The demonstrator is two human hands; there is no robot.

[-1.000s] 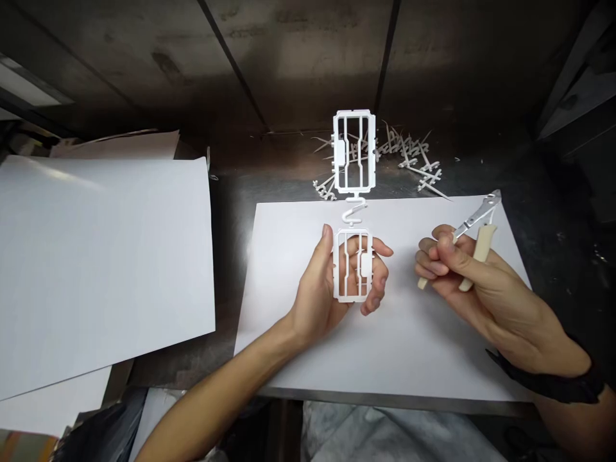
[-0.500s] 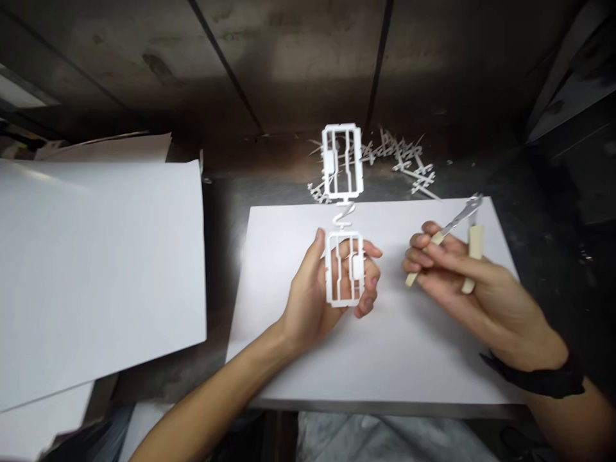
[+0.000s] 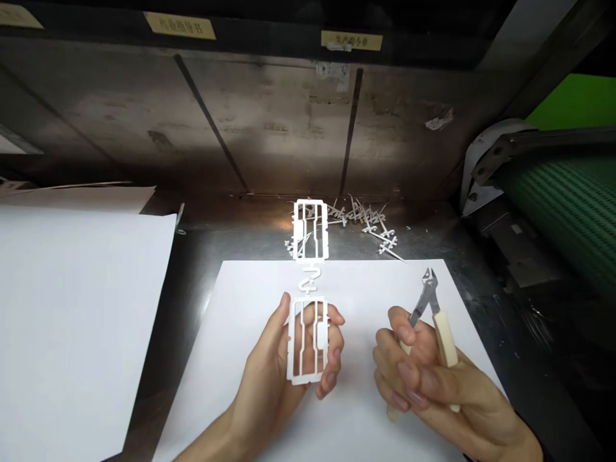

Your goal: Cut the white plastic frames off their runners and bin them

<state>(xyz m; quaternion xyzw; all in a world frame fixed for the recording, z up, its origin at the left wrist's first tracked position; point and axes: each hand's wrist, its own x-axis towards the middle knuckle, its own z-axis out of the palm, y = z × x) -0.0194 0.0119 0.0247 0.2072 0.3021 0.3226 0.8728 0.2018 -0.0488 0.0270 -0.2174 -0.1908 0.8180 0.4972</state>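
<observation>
In my left hand [image 3: 283, 366] is a white plastic frame part [image 3: 294, 340], its lower rectangle resting between thumb and fingers. A second, similar rectangle rises above it, joined by a thin curved runner. Both rectangles have slim bars inside and a small solid tab. My right hand [image 3: 433, 378] is closed around the cream handles of a pair of side cutters [image 3: 427, 295]. Their metal jaws point up and stand slightly apart, well to the right of the white part. Below both hands lies a white sheet [image 3: 359, 410].
Several cut white plastic runners [image 3: 373, 221] are heaped on the metal bench [image 3: 433, 247] behind the sheet. A stack of white sheets [image 3: 81, 321] is at the left. A metal panel [image 3: 289, 128] closes the back, and a green conveyor belt [image 3: 572, 199] runs at the right.
The view has tilted up, bringing in the labels and conveyor. My right hand has turned the cutters more upright and its fingers have shifted on the handles. The left hand still holds the white part.
</observation>
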